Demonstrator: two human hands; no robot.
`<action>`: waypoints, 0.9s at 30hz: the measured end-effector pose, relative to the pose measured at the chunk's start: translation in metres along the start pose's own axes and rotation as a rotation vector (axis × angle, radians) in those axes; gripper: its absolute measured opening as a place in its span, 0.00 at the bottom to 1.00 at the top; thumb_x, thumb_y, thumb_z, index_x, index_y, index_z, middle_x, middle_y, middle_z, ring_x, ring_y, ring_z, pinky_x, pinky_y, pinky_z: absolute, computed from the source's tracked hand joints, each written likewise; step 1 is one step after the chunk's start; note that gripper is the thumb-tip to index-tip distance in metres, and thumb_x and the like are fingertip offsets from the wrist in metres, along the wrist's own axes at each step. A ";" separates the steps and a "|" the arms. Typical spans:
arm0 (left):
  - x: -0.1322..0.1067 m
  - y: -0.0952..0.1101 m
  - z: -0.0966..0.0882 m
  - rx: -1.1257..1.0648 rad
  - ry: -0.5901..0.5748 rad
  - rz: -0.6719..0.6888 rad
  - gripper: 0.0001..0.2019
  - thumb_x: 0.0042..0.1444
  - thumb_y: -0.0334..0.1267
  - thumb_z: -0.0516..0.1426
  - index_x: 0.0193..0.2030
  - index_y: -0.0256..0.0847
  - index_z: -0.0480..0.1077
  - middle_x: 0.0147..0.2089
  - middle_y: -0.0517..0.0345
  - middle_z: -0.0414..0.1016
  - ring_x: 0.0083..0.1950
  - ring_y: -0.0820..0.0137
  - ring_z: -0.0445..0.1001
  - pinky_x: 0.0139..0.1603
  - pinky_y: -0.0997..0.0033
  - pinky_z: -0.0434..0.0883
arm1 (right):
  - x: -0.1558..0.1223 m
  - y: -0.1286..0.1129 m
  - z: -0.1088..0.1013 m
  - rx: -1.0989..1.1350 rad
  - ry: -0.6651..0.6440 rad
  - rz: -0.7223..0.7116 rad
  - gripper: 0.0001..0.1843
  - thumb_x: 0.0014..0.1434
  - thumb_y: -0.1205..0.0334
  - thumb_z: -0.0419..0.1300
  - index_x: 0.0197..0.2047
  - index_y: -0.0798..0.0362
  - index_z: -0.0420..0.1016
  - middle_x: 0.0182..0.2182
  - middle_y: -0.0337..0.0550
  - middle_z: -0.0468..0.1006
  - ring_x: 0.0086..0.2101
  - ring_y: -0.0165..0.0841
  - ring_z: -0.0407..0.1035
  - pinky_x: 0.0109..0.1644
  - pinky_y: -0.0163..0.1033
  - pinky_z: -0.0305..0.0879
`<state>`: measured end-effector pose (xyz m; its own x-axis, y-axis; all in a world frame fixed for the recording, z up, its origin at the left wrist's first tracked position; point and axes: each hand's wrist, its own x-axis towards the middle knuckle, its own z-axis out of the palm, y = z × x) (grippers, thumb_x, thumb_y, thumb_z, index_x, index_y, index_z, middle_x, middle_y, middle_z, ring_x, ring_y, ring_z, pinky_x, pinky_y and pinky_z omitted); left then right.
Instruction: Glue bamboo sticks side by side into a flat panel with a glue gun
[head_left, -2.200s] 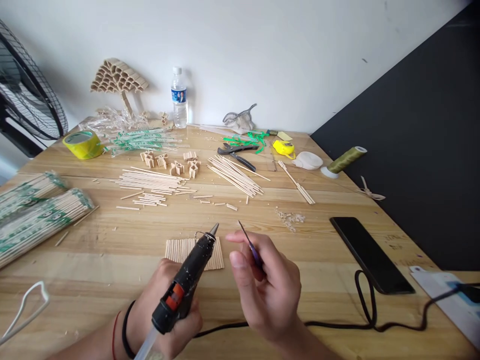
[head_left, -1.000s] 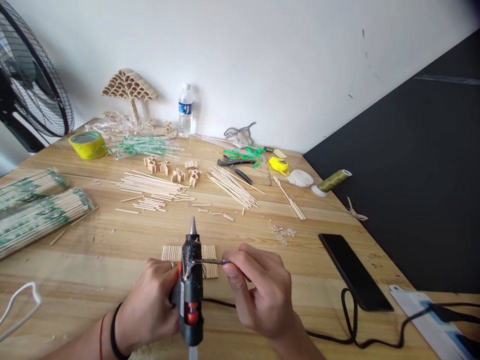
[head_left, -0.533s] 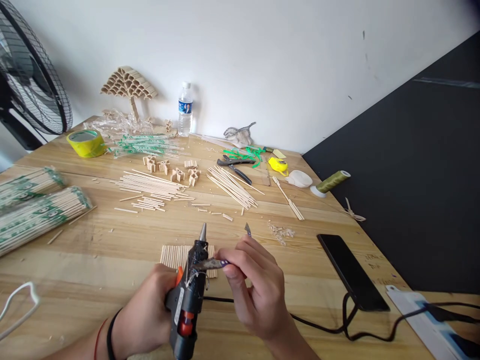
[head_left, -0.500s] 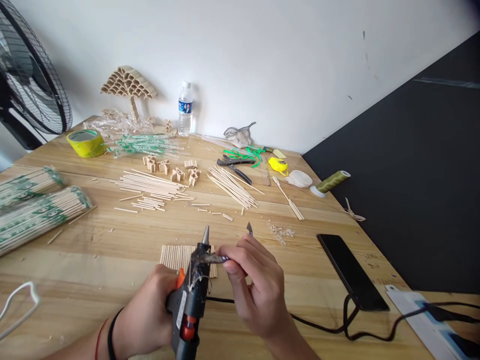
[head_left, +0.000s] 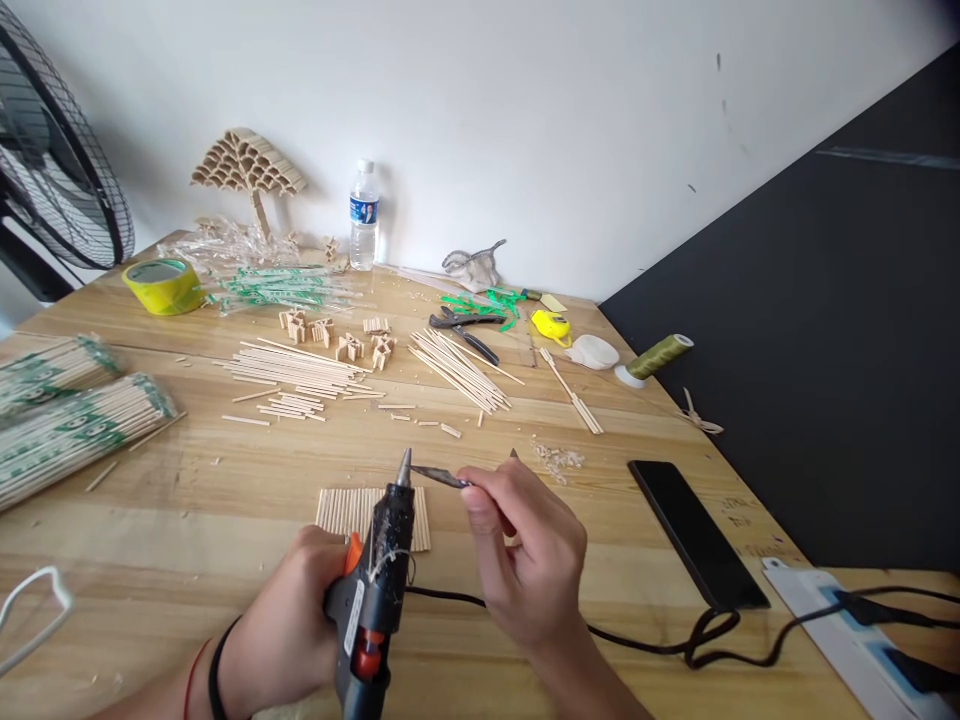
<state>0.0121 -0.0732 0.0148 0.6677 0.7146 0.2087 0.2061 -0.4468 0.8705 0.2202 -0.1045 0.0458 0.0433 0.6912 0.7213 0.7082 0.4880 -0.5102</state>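
Glue gun (head_left: pixel 388 545)! Clasping it in left grip (head_left: pixel 289 612), pinching blade (head_left: pixel 437 475) in right grip (head_left: pixel 531 540), ideally holding nozzle (head_left: pixel 405 468) steady.

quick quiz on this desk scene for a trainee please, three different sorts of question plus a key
1. What does the left hand hold?
A) a roll of yellow tape
B) a black plastic glue gun with an orange trigger
C) a green thread spool
2. True or false: the clear plastic bottle with a blue label stands upright on the pale wooden table.
3. Fill in: the slim dark metal blade in the right hand points towards the glue gun's grey conical ____.

Key: 1 B; 2 true; 3 nozzle
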 end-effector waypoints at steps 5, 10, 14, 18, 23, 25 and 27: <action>0.001 -0.002 -0.002 -0.010 -0.005 -0.030 0.09 0.46 0.31 0.53 0.21 0.41 0.54 0.19 0.69 0.51 0.22 0.78 0.49 0.22 0.79 0.51 | -0.003 -0.004 0.001 0.085 -0.030 -0.059 0.11 0.65 0.75 0.55 0.44 0.53 0.76 0.29 0.41 0.76 0.28 0.33 0.67 0.35 0.40 0.61; 0.000 -0.007 -0.002 -0.028 -0.033 -0.008 0.10 0.46 0.32 0.53 0.21 0.41 0.54 0.19 0.67 0.54 0.23 0.77 0.50 0.23 0.78 0.52 | -0.003 -0.005 0.005 0.114 -0.090 -0.033 0.09 0.67 0.74 0.55 0.42 0.54 0.75 0.28 0.41 0.76 0.28 0.33 0.65 0.35 0.40 0.60; 0.001 -0.007 -0.003 -0.018 -0.042 -0.037 0.09 0.47 0.34 0.52 0.21 0.42 0.56 0.19 0.66 0.57 0.22 0.76 0.53 0.23 0.77 0.53 | -0.002 -0.003 0.004 0.079 -0.028 0.024 0.09 0.67 0.74 0.57 0.41 0.54 0.76 0.27 0.41 0.75 0.28 0.32 0.66 0.34 0.39 0.61; 0.002 -0.006 -0.003 0.023 -0.016 -0.001 0.09 0.48 0.33 0.51 0.20 0.42 0.55 0.18 0.67 0.56 0.21 0.77 0.52 0.22 0.78 0.54 | -0.004 -0.005 0.003 0.131 -0.041 -0.054 0.09 0.66 0.73 0.56 0.41 0.54 0.76 0.27 0.41 0.76 0.27 0.33 0.64 0.34 0.40 0.60; 0.003 -0.005 -0.002 0.174 0.088 0.043 0.09 0.46 0.31 0.52 0.18 0.40 0.58 0.16 0.68 0.56 0.20 0.79 0.51 0.20 0.79 0.53 | -0.006 -0.006 0.005 0.133 -0.075 -0.079 0.07 0.66 0.72 0.57 0.40 0.56 0.77 0.27 0.42 0.76 0.27 0.32 0.63 0.33 0.41 0.58; 0.005 -0.004 -0.003 0.241 0.155 0.070 0.09 0.45 0.31 0.53 0.17 0.40 0.60 0.15 0.67 0.59 0.18 0.79 0.52 0.20 0.80 0.53 | -0.005 -0.005 0.005 0.106 -0.066 -0.076 0.07 0.66 0.73 0.58 0.41 0.56 0.78 0.27 0.42 0.77 0.27 0.32 0.64 0.34 0.41 0.59; 0.007 -0.001 -0.004 0.272 0.202 0.104 0.10 0.46 0.30 0.52 0.16 0.39 0.61 0.14 0.66 0.62 0.17 0.80 0.54 0.19 0.82 0.53 | -0.004 -0.004 0.004 0.078 -0.056 -0.076 0.07 0.66 0.73 0.59 0.41 0.56 0.78 0.27 0.43 0.78 0.27 0.33 0.64 0.34 0.42 0.59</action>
<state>0.0137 -0.0654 0.0171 0.5455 0.7377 0.3977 0.3460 -0.6305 0.6949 0.2143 -0.1073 0.0431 -0.0495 0.6784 0.7330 0.6505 0.5788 -0.4918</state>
